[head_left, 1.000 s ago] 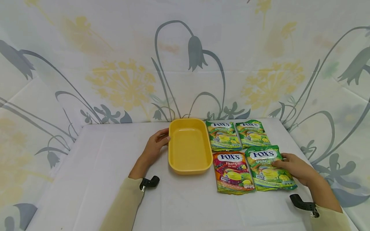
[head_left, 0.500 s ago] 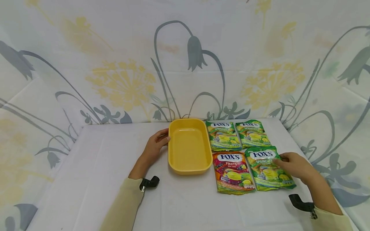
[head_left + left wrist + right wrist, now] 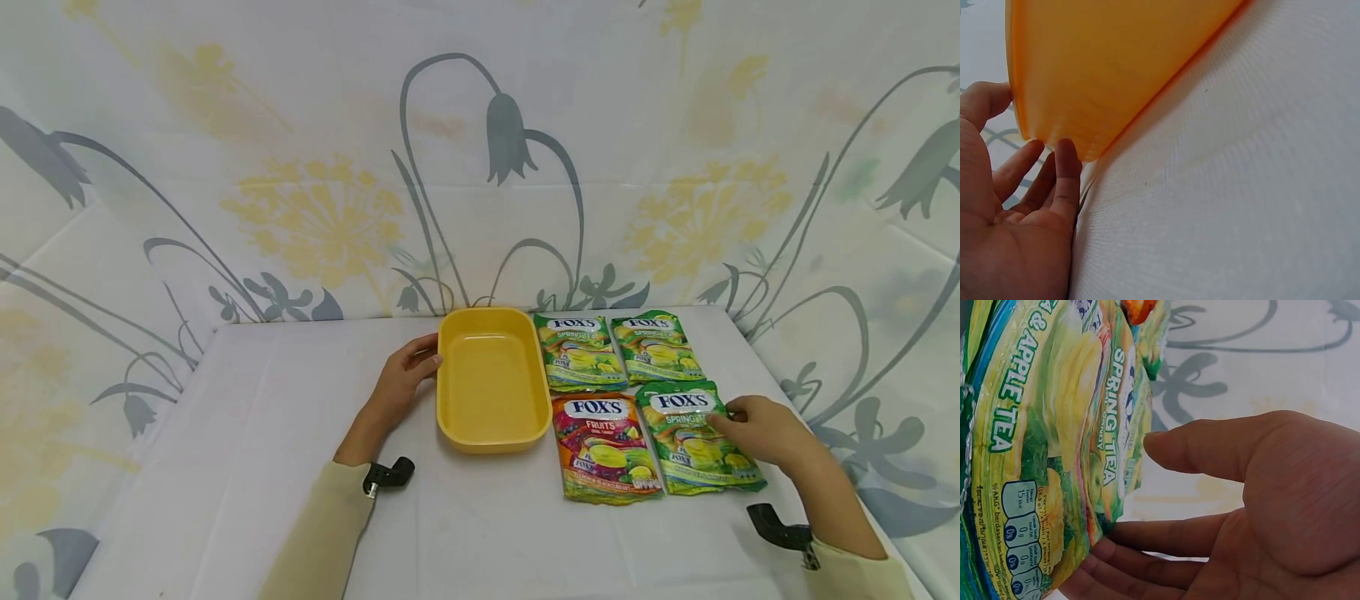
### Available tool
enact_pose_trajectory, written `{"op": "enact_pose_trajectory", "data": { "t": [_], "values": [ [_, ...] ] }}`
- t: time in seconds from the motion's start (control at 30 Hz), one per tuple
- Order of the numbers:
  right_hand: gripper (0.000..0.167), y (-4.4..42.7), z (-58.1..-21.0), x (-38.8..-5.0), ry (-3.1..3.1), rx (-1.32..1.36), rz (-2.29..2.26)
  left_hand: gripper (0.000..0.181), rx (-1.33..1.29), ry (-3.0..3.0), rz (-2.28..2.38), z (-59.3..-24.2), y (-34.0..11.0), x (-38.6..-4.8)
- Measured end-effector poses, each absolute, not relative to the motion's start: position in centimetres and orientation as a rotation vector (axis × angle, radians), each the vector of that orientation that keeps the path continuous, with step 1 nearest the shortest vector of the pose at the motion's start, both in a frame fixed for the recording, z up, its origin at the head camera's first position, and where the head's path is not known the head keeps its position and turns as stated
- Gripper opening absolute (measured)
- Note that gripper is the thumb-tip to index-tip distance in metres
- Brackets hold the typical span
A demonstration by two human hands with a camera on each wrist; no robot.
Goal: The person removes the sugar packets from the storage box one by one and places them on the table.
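A yellow plastic tray [image 3: 493,383] stands on the white cloth. At its left side is my left hand [image 3: 405,375]; in the left wrist view the thumb meets the rim and the loosely bent fingers [image 3: 1067,165] lie against or close to the outer wall. My right hand [image 3: 765,429] is at the right edge of a green Fox's Spring Tea candy bag [image 3: 697,442]. Its straight thumb lies over that edge, and in the right wrist view its extended fingers [image 3: 1166,537] touch the bag's side. The bag lies flat, left of the palm.
A red Fox's Fruits candy bag [image 3: 607,450] lies between the tray and the near green bag. Behind them lie two more green candy bags [image 3: 581,354], side by side. A floral cloth backdrop [image 3: 487,225] rises behind the table.
The near green candy bag has shifted slightly left, up against the red one, with my right hand following it. My left hand and the tray have not visibly moved.
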State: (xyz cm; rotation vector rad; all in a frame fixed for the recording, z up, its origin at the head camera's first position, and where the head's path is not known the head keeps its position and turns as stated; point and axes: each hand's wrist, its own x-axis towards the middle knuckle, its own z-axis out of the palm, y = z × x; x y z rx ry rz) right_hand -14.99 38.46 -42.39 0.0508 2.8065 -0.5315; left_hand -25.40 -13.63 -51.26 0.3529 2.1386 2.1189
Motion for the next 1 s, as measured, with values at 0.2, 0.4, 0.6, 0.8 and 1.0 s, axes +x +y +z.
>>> {"op": "enact_pose_trajectory", "data": {
  "t": [0.2, 0.4, 0.6, 0.8, 1.0],
  "values": [
    [0.065, 38.0, -42.0, -14.8, 2.817, 0.047, -0.512, 0.049, 0.358, 2.16, 2.104, -51.4, -13.6, -25.5],
    [0.067, 37.6, -41.6, -14.7, 2.86, 0.049, -0.495, 0.049, 0.351, 2.16, 2.101, -51.3, -13.6, -25.5],
    [0.068, 36.6, -41.6, -14.8, 2.895, 0.081, -0.551, 0.048, 0.352, 2.18, 2.082, -51.4, -13.6, -25.5],
    [0.065, 35.4, -41.5, -14.9, 2.955, 0.08, -0.577, 0.048, 0.358, 2.188, 2.083, -51.6, -13.7, -25.5],
    [0.064, 34.5, -41.6, -15.2, 2.999, 0.022, -0.6, 0.048, 0.349, 2.196, 2.073, -51.7, -13.8, -25.5]
  ]
}}
